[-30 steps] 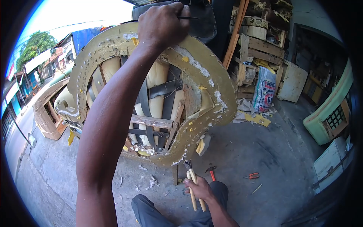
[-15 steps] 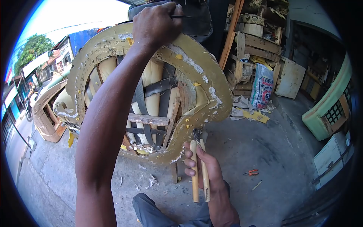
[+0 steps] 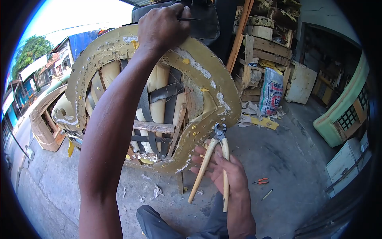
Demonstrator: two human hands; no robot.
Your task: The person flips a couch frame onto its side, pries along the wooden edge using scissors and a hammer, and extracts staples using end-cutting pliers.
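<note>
My left hand (image 3: pixel 164 28) is closed at the top rim of an upturned seat frame (image 3: pixel 199 53), with a thin dark pointed tool (image 3: pixel 189 18) sticking out of the fist. In my right hand (image 3: pixel 229 169) are pincers (image 3: pixel 220 134) with two pale wooden handles. The handles are spread apart, the thumb lies over one of them and the fingers are partly extended. The pincers' metal head points up, beside the frame's lower right edge. Dark webbing straps (image 3: pixel 169 92) cross the frame's opening. Bits of white and yellow padding cling to its rim.
Orange-handled pliers (image 3: pixel 261 181) and a thin pale stick (image 3: pixel 267 194) lie on the concrete floor. A printed sack (image 3: pixel 271 92) stands by stacked wooden frames (image 3: pixel 270 51). At the right is a pale green furniture piece (image 3: pixel 342 107). Another frame (image 3: pixel 47 123) stands at the left.
My right hand has come up with the pincers beside the frame. Their handles have spread and the fingers have loosened. My left hand keeps its place on the rim.
</note>
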